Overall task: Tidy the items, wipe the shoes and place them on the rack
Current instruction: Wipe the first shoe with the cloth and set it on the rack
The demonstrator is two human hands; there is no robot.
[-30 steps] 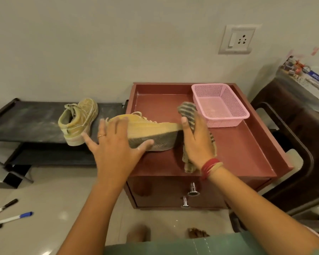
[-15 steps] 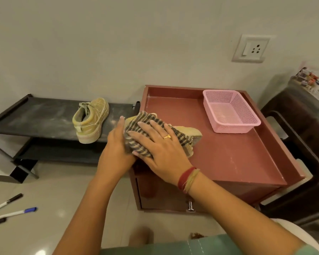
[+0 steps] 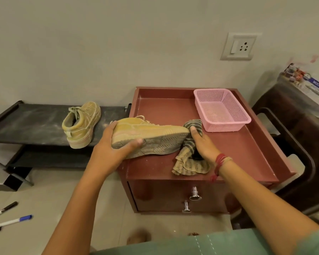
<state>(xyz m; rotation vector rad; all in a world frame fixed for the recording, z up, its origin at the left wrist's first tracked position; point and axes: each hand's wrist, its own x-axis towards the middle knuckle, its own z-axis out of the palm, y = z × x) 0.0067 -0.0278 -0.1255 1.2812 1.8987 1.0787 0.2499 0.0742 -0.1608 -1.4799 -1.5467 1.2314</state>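
At frame centre, the left grip (image 3: 110, 150) clasps the heel of a tan shoe (image 3: 155, 130) tipped sideways on the red counter (image 3: 238, 144). The right grip (image 3: 203, 144) clutches a striped cloth (image 3: 190, 165) at its toe. A second shoe (image 3: 81, 124) sits on the rack (image 3: 26, 124) at left.

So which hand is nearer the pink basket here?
Right. The right hand, gripping the striped cloth at the shoe's toe, is just short of the pink basket; the left hand holds the shoe's heel, farther left.
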